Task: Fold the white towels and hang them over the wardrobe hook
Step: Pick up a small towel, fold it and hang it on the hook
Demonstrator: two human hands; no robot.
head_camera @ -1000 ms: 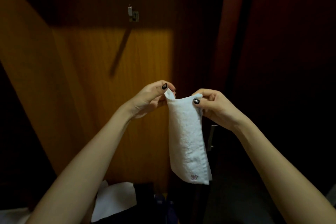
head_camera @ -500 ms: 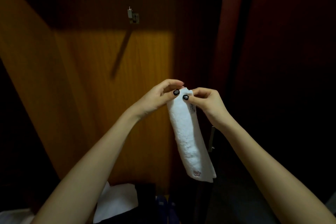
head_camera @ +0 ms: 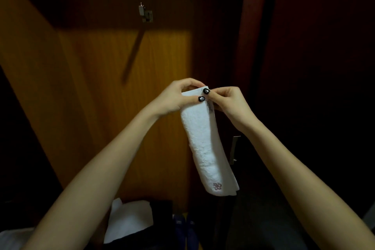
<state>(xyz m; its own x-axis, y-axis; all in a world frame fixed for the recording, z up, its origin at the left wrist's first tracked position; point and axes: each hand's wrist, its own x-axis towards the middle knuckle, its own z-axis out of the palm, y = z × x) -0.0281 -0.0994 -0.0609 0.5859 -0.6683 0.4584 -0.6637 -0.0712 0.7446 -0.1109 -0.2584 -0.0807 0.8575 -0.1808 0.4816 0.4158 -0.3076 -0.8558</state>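
Observation:
A white towel (head_camera: 205, 144), folded into a narrow strip, hangs down in front of me with a small pink embroidered flower near its lower end. My left hand (head_camera: 174, 97) and my right hand (head_camera: 229, 101) both pinch its top edge, thumbs almost touching. The metal wardrobe hook (head_camera: 145, 12) sticks out of the wooden panel above and to the left of my hands, bare.
Another white towel (head_camera: 127, 221) lies low down beside dark clothing. The lit orange wooden panel (head_camera: 101, 87) faces me. A dark red door (head_camera: 304, 67) stands at the right, with a metal handle (head_camera: 234, 149) behind the hanging towel.
My hands have come together at the towel's top edge, narrowing it from a wider fold to a slim strip. The towel swung slightly to the right.

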